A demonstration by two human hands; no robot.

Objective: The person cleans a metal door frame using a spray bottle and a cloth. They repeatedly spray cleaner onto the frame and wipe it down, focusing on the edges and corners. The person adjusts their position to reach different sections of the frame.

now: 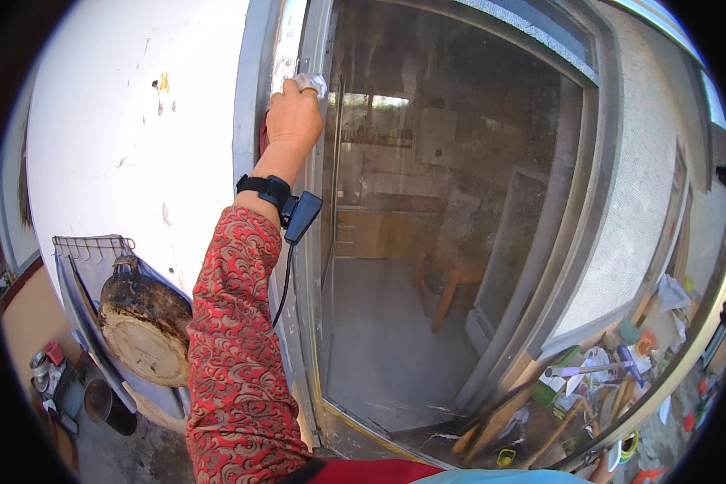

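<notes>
My left hand (293, 115) is raised to the upper left edge of the glazed door. Its fingers are closed on a crumpled whitish wad (312, 85), cloth or plastic, pressed at the metal door frame (316, 45). A black strap with a small dark device (302, 218) and a cable sits on that wrist. Dirt and streaks cover the door glass (393, 181). At the bottom edge only a bit of my right hand (601, 469) shows. A white piece (614, 457) lies against its fingers; whether it is gripped is unclear.
A sooty pan (145, 327) hangs below a hook rack (94, 243) on the white wall (133, 151), left of my arm. A dark bucket (106, 405) stands beneath. Heaped odds and ends, including a purple-and-white handled tool (590, 369) and wooden sticks (559, 432), lie at lower right.
</notes>
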